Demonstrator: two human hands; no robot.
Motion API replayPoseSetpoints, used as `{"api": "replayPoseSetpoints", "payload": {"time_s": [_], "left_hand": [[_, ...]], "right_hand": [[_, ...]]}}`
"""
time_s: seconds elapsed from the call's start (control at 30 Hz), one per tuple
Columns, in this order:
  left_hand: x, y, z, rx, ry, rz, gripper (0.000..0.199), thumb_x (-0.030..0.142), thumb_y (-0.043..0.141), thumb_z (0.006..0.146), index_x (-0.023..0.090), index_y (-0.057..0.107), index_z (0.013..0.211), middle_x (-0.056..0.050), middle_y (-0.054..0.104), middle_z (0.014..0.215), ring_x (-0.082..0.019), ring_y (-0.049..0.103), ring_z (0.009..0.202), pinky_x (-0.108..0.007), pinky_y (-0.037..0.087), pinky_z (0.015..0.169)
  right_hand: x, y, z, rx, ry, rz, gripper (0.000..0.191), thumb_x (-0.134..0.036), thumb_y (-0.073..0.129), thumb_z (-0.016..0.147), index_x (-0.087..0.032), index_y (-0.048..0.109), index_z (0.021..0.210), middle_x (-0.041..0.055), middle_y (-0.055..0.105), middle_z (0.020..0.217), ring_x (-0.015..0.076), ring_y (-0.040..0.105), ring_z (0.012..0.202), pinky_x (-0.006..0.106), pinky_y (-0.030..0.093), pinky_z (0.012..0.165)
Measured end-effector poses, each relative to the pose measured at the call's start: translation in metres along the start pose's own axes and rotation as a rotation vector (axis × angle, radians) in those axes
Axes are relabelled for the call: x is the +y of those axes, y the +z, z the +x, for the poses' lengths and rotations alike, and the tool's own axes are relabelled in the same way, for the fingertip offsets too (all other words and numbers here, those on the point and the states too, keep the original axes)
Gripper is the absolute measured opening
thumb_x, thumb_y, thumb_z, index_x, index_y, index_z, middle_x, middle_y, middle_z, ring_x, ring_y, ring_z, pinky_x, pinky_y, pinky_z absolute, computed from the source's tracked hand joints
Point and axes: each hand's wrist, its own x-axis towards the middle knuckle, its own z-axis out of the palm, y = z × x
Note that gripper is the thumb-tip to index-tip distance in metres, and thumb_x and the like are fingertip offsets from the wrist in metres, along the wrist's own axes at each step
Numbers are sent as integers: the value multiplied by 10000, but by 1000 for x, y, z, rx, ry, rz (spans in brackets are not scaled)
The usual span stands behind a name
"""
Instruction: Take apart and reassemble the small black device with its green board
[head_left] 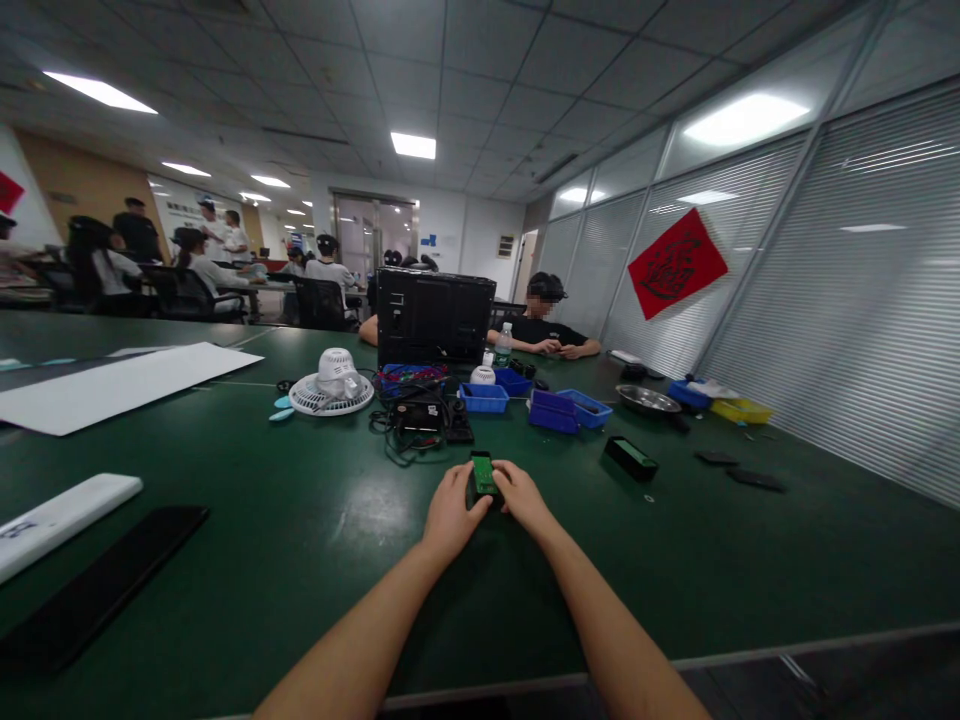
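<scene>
The fan (330, 402) lay left of the monitor (433, 322), the basin (648, 401) well right of it; cables (417, 376) lay just before it, the board (484, 475) farther before it.

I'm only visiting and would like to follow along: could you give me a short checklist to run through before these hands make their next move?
1. Left-hand grip on the green-topped black case: ok, against its left side.
2. Right-hand grip on the same case: ok, against its right side.
3. Green face upward: ok, visible between the hands.
4. Second green-topped case out of the way: ok, it lies apart, to the right.
5. Wires neatly gathered: not ok, loosely tangled beyond the hands.
6. Fine parts on the green face sound: cannot tell, too small.
</scene>
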Motion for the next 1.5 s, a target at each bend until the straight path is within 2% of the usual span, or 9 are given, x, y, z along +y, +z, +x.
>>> {"api": "replayPoseSetpoints", "payload": {"time_s": [0.1, 0.3, 0.47, 0.6, 0.87, 1.03, 1.2, 1.33, 1.5], "left_hand": [[0, -1, 0, 55, -28, 77, 630, 352, 599, 694, 196, 409, 1273, -97, 377, 1328, -231, 376, 1206, -357, 323, 998], [4, -7, 0, 82, -71, 171, 565, 325, 593, 702, 214, 463, 1240, -93, 279, 1402, -246, 314, 1256, -380, 287, 1024], [3, -11, 0, 84, -133, 162, 498, 256, 534, 736, 144, 483, 1219, -129, 286, 1393, -239, 293, 1276, -357, 282, 1033], [-1, -8, -1, 96, -150, 116, 564, 198, 510, 731, 85, 407, 1274, -163, 260, 1402, -234, 290, 1281, -318, 283, 1034], [-4, -17, -9, 73, -217, 114, 662, 155, 499, 715, 101, 290, 1341, -177, 218, 1427, -236, 266, 1299, -312, 282, 1027], [-8, -41, -17, 55, -292, 170, 685, 157, 506, 703, 126, 278, 1348, -182, 232, 1422, -236, 318, 1275, -302, 291, 1010], [-19, -75, -20, 76, -389, 252, 663, 157, 499, 703, 153, 297, 1334, -182, 290, 1395, -244, 357, 1252, -309, 329, 966], [-35, -104, -18, 102, -457, 335, 652, 170, 513, 696, 170, 321, 1319, -180, 305, 1383, -253, 402, 1219, -311, 343, 951], [-68, -141, -17, 188, -508, 418, 625, 201, 514, 705, 162, 347, 1306, -198, 312, 1370, -282, 493, 1129, -334, 391, 906]], "right_hand": [[-2, 6, -3, -74, -63, 48, 345, -274, 397, 825, -166, 517, 1130, 77, 577, 1058, 79, 542, 560, 162, 411, 374], [-3, 16, -8, -253, -100, 251, 424, -334, 435, 821, -206, 434, 1226, 103, 518, 1174, 32, 493, 460, 209, 461, 435], [-3, 22, -11, -359, -140, 386, 500, -401, 495, 791, -222, 408, 1249, 118, 476, 1236, 90, 569, 654, 195, 470, 456], [-3, 21, -10, -363, -125, 431, 517, -407, 524, 774, -207, 410, 1237, 107, 525, 1147, 138, 574, 790, 188, 478, 457], [1, 16, -5, -337, -70, 398, 433, -344, 520, 786, -148, 424, 1160, 65, 592, 882, 111, 576, 644, 170, 431, 397], [0, 12, -5, -367, -74, 339, 348, -296, 504, 798, -125, 462, 1098, 51, 597, 818, 96, 564, 601, 167, 409, 398], [0, 10, -5, -368, -57, 313, 314, -282, 496, 799, -133, 483, 1074, 38, 598, 796, 92, 560, 599, 167, 406, 408], [-1, 9, -4, -387, -43, 301, 295, -283, 494, 792, -117, 507, 1036, 47, 596, 807, 88, 551, 600, 168, 395, 413], [-3, 9, -3, -369, -10, 272, 283, -292, 500, 772, -115, 541, 989, 43, 587, 785, 86, 534, 573, 175, 383, 403]]}}
